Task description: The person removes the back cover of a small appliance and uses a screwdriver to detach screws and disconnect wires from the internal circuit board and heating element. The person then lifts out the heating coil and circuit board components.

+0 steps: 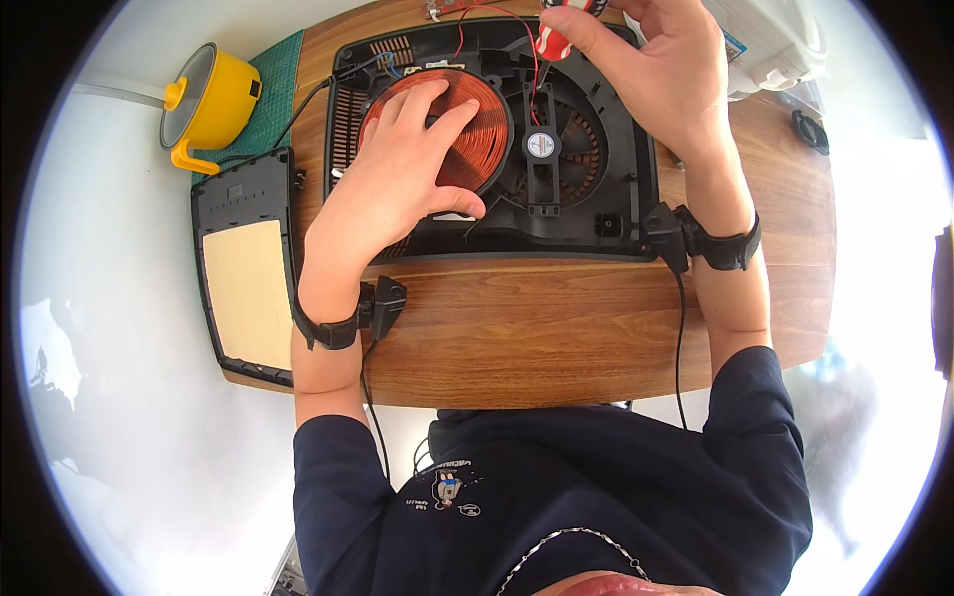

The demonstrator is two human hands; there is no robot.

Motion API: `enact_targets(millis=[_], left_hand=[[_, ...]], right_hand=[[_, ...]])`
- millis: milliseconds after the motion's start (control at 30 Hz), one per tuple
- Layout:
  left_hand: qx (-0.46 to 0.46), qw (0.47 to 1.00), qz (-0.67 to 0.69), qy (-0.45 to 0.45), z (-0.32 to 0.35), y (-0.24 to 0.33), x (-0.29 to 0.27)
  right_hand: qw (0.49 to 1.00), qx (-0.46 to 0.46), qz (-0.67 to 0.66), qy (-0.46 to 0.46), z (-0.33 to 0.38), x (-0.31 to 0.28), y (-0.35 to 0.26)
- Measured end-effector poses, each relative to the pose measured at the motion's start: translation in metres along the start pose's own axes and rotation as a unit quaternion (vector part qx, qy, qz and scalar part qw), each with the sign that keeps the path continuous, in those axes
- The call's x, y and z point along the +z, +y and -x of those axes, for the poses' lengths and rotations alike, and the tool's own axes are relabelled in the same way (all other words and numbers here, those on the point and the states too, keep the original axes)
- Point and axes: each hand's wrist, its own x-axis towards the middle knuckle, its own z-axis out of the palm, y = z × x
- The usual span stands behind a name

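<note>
A necklace (582, 530) fronts the wooden table (517, 338) and green mat (272, 94); left fingers (455, 123) spread, right fingers (588, 36) grip screwdriver (554, 44).

Coppery coil (485, 145), matt plastic housing (571, 234)

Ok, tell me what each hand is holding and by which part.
The right hand holds a screwdriver by its red handle. The left hand grips nothing; it lies spread over the copper coil.
</note>
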Motion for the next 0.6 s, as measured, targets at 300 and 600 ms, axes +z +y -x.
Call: enact_targets(millis=[300, 600], left_hand=[[0.000, 1.000, 0.005, -0.003, -0.002, 0.010, -0.002], [-0.018, 0.999, -0.026, -0.023, -0.006, 0.058, -0.024]], right_hand=[[0.994, 0.091, -0.056, 0.029, 0.002, -0.013, -0.021], [0.992, 0.053, -0.086, 0.074, 0.008, -0.068, -0.030]])
